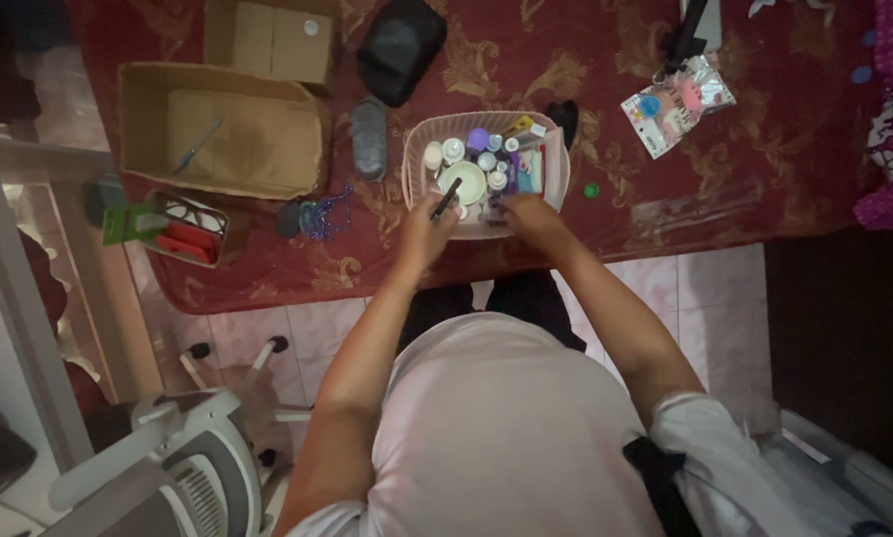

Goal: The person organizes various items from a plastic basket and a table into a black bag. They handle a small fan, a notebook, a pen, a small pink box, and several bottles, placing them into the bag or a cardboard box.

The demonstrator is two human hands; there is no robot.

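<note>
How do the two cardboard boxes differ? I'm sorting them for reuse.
The near box is bigger and lies open, with a pen inside; the far box is smaller, flaps shut, with a small round thing on top. Both are plain brown cardboard on the red cloth.

Surface: a bed [765, 129] covered in dark red cloth with gold patterning is carrying everything.
Middle: a pink basket [412, 159] of small jars is sitting near the front edge.
Left: an open cardboard box [267, 149] is lying flat, a smaller box [267, 40] behind it.
Back: a black pouch [398, 45] is resting.
Right: a clear packet [677, 104] and a green cap [591, 190] are lying apart.
</note>
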